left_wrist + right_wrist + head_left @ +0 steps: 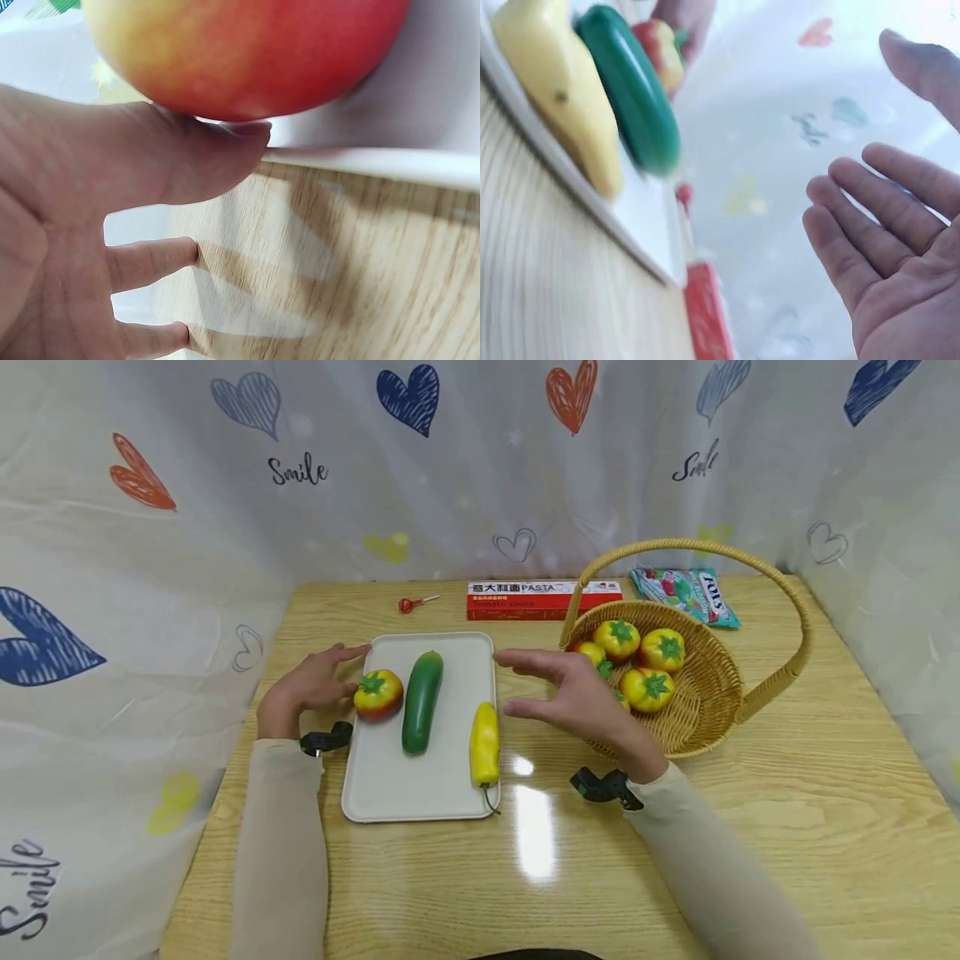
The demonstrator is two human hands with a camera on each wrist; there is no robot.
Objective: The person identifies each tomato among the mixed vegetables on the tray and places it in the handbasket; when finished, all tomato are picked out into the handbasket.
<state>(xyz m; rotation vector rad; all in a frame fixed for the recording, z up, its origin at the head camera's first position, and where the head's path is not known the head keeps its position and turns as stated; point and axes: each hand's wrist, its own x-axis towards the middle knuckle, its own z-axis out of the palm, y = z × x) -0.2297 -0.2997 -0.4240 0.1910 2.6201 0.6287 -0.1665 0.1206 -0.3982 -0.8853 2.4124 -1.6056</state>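
A white tray (450, 793) holds a red-and-yellow tomato-like fruit (378, 695) with a green leafy top, a green cucumber (423, 702) and a yellow pepper (484, 747) with a thin dark stem. At the tray's left edge is my left hand (315, 681), its fingers spread. In the left wrist view its thumb (202, 154) lies against the tomato-like fruit's underside, apparently touching. My right hand (573, 693) hovers beyond the tray's right edge, near the yellow pepper, holding nothing. The right wrist view shows its straight fingers (885, 225) and thumb apart.
A wicker basket (712, 710) with a tall handle stands right of my right hand, with several yellow fruits (648, 689) inside. Along the back lie a red-wrapped lollipop (407, 605), a red-and-white pasta box (517, 602) and a teal candy bag (686, 595). A patterned curtain hangs behind.
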